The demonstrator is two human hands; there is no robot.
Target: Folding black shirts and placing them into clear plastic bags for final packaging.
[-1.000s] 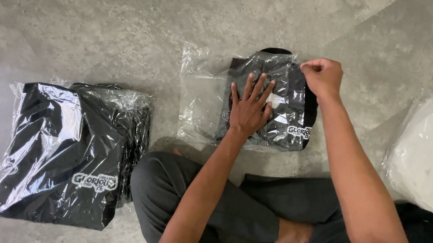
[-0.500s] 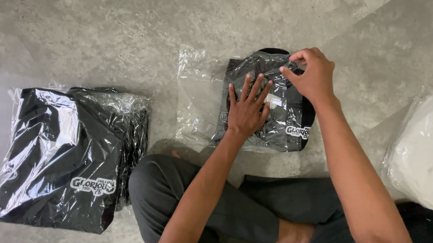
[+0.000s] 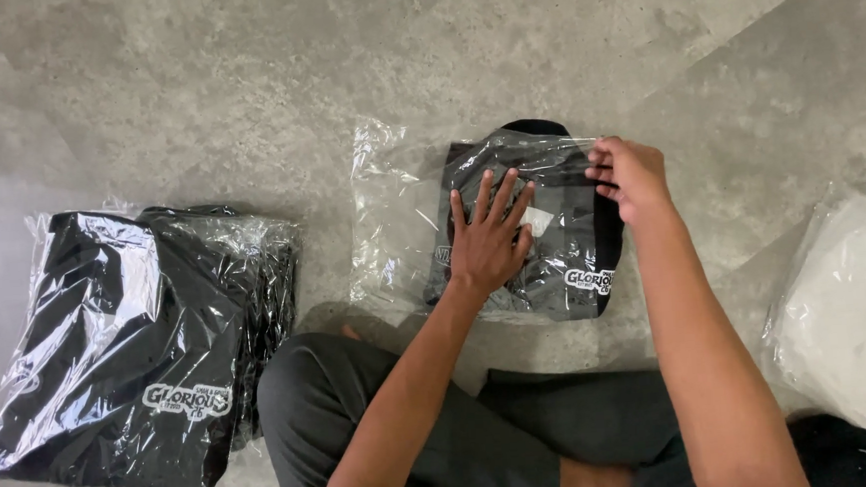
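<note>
1. Head view: my left hand (image 3: pixel 490 238) lies flat, fingers spread, grip released, pressing the folded black garment in its clear plastic bag (image 3: pixel 554 256) onto the grey concrete floor (image 3: pixel 242 75), just ahead of my crossed legs.
2. My right hand (image 3: pixel 629 173) has its grip pinched on the bag's upper right edge.
3. A stack of bagged black garments (image 3: pixel 128 342) lies well apart to the left.
4. A white plastic bundle (image 3: pixel 857 298) sits at the right edge.

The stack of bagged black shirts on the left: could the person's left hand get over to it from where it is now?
Probably yes. The left hand lies flat on the bagged shirt in front, and only bare floor separates it from the stack.
</note>
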